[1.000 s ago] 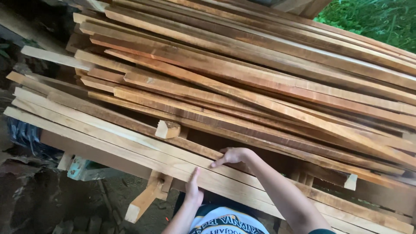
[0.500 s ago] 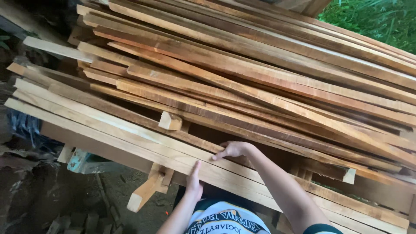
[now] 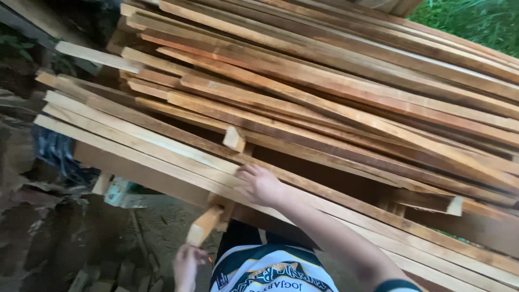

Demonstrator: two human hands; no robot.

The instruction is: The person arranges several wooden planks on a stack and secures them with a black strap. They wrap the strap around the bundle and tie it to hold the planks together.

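Outdoors, beside grass [image 3: 476,21]: stack of long planks [image 3: 335,92]. Right hand [image 3: 262,185] lies on the nearest pale plank [image 3: 162,157], fingers curled over its edge. Left hand [image 3: 186,266] hangs below, loosely closed and holding nothing, under a protruding wood stub [image 3: 204,224].

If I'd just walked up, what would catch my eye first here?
A big heap of long reddish-brown wooden planks fills nearly the whole view. At its near edge the right hand rests on a pale plank, while the left hand hangs lower, just under a short wood block jutting out below.
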